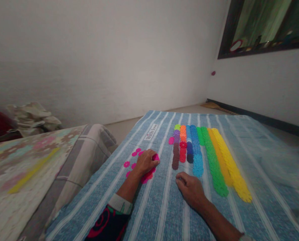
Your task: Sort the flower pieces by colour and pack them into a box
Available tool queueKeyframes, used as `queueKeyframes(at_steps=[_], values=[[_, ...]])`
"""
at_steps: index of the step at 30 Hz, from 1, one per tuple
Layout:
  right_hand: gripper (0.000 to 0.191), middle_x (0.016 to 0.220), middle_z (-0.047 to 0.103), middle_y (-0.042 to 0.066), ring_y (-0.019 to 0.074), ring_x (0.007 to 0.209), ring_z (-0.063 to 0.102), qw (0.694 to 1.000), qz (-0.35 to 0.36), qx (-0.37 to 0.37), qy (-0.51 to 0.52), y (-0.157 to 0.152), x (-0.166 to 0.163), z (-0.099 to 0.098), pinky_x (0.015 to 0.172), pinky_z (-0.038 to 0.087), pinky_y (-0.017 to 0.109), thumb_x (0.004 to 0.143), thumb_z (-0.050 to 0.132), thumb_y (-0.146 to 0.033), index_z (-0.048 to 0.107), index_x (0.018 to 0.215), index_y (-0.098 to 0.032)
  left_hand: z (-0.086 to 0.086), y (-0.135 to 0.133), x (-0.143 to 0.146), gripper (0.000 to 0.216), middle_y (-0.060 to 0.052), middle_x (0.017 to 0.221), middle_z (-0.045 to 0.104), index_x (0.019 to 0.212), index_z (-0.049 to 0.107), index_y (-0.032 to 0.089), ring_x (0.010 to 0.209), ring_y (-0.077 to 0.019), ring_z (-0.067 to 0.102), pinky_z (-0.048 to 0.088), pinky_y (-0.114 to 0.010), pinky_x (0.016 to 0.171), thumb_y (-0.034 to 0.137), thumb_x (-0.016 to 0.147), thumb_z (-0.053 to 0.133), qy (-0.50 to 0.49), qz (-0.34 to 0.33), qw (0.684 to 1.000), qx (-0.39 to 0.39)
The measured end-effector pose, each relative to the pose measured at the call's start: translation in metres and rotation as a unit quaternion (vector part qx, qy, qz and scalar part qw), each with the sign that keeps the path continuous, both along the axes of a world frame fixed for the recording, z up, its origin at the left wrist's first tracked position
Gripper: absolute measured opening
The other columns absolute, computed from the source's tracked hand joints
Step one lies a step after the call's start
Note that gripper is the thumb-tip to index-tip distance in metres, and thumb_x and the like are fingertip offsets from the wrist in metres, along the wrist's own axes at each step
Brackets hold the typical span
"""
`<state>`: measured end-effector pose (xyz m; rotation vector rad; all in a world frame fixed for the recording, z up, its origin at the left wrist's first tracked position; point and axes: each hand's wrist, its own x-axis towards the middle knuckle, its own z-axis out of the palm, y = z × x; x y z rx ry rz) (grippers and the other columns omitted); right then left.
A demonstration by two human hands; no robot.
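Observation:
My left hand (146,163) is over a patch of pink plastic flower-shaped discs (145,177) on the striped cloth. Its thumb and index finger close around a pink disc (155,157). More loose pink discs (126,164) lie to its left. My right hand (189,187) rests near the cloth with fingers curled and pressed together; whatever they may hold is hidden. Beyond it run overlapping rows of discs: brown (175,156), red (182,154), dark blue (189,152), light blue (197,165), green (213,170) and yellow (233,167). A single pink disc (171,140) lies beside the purple ones.
The blue striped cloth (109,204) covers the work surface. A printed "With love" label (152,132) lies toward the back. Clear plastic (277,164) spreads on the right. A bed (71,167) with patterned covers stands at left, and a window (262,26) is at upper right.

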<state>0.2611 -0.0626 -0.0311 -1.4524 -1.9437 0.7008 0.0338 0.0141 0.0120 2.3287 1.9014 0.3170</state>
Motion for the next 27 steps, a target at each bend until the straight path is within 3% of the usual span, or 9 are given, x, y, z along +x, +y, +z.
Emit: queueKeyframes(at_steps=[7,15,22,27], values=[[0.023,0.068,0.068,0.001,0.0169,0.067,0.063,1.0,0.006,0.001,0.01,0.0,0.0,0.0,0.064,0.035,0.025,0.084,0.048,-0.029,0.068,0.088,-0.02,-0.007,0.001,-0.001,0.021,-0.005,0.097,0.065,0.096,0.065,0.018,0.091,-0.0194,0.058,0.04,-0.028,0.077,0.028,0.079,0.056,-0.021,0.006,1.0,0.014],[0.024,0.068,0.068,0.001,0.0167,0.066,0.063,1.0,0.006,-0.003,0.003,0.0,0.0,0.001,0.064,0.036,0.025,0.085,0.047,-0.03,0.069,0.088,-0.02,-0.004,0.001,-0.004,0.026,-0.005,0.093,0.065,0.098,0.066,0.018,0.086,-0.0189,0.058,0.041,-0.028,0.076,0.029,0.077,0.057,-0.053,0.004,0.998,0.015],[0.023,0.068,0.068,0.001,0.0163,0.066,0.063,1.0,0.004,-0.01,-0.004,0.0,0.0,0.003,0.063,0.035,0.024,0.085,0.048,-0.029,0.069,0.089,-0.02,0.003,0.002,-0.008,0.019,-0.004,0.083,0.061,0.076,0.064,0.017,0.084,-0.0193,0.055,0.04,-0.029,0.076,0.034,0.076,0.054,-0.018,-0.032,0.999,0.002],[0.023,0.065,0.066,0.0,0.0159,0.064,0.062,1.0,0.005,-0.008,-0.004,0.0,0.0,0.004,0.062,0.035,0.024,0.085,0.048,-0.029,0.069,0.089,-0.02,0.005,0.001,-0.002,0.023,-0.008,0.096,0.062,0.081,0.066,0.017,0.09,-0.0208,0.056,0.041,-0.03,0.078,0.032,0.08,0.049,0.007,-0.033,0.999,-0.009]])
